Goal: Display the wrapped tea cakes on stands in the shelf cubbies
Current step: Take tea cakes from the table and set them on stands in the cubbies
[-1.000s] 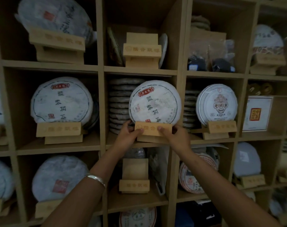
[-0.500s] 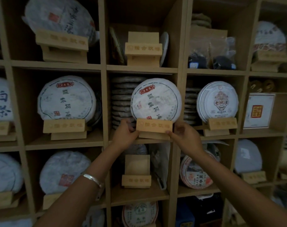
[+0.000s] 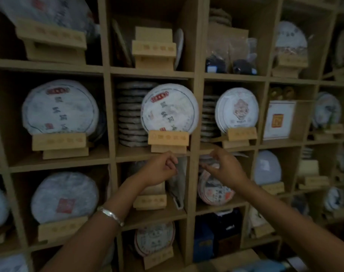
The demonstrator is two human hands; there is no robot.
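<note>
Both bare arms were raised forward. The left hand [image 3: 161, 168] was loosely curled, empty. The right hand [image 3: 224, 167] was held with fingers spread, empty.

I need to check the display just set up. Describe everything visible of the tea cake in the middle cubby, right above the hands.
The tea cake is a round, flat disc in white paper with a red oval label at top and dark characters down its face, blurred. It stands upright, leaning slightly back, on a light wooden stand whose front lip hides its lower edge. A stack of unwrapped cakes sits behind on its left. Neither hand touches it.
</note>
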